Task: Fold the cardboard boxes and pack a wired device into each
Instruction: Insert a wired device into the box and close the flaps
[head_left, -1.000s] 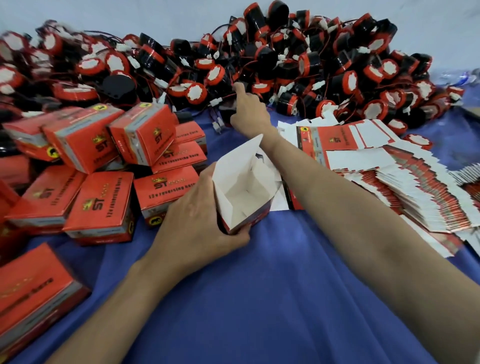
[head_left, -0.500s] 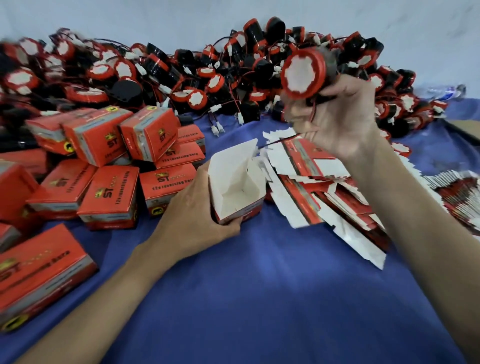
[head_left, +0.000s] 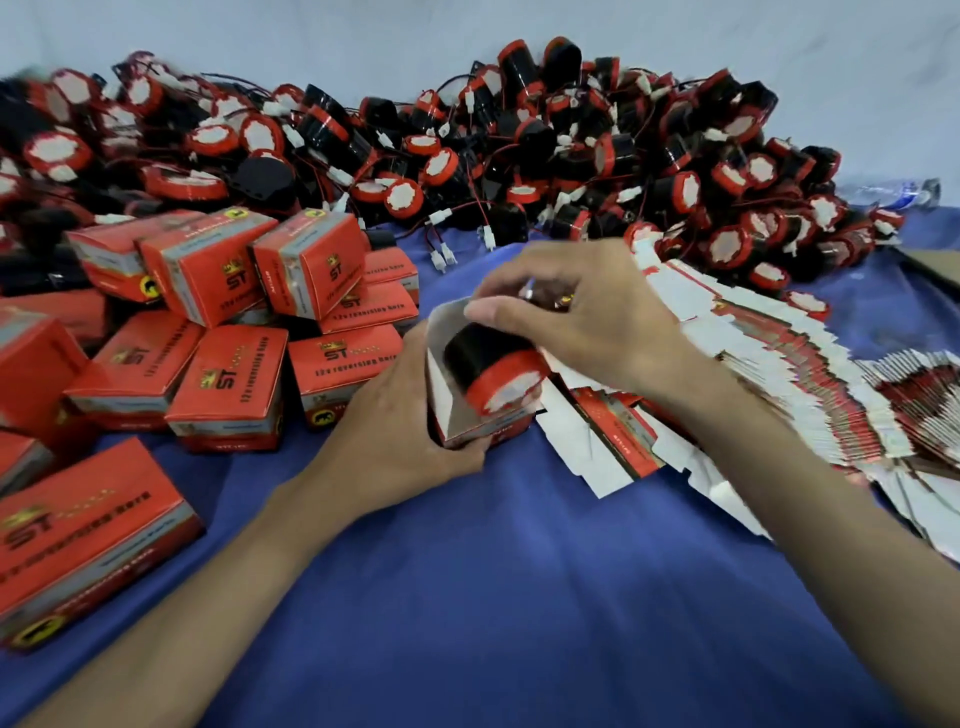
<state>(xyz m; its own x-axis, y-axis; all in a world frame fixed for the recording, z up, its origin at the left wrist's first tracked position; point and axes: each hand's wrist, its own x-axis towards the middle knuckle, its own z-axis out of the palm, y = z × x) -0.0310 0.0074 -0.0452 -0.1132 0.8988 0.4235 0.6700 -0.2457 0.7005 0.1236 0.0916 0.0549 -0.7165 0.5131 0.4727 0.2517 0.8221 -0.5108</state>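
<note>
My left hand grips an open red cardboard box at the table's middle, its white inside facing me. A black wired device with a red rim sits partly inside the box's mouth, red end toward me. My right hand curls over the device's top and holds it from above. Its wire is hidden under my fingers. A big heap of the same wired devices runs along the back of the table.
Closed red boxes are piled at the left, one large one near the front left edge. Flat unfolded box blanks fan out at the right. Blue cloth covers the table in front. A plastic bottle lies far right.
My right hand took a device from the heap, lifted it, then brought it down into the open box that my left hand holds. The fan of box blanks shifted.
</note>
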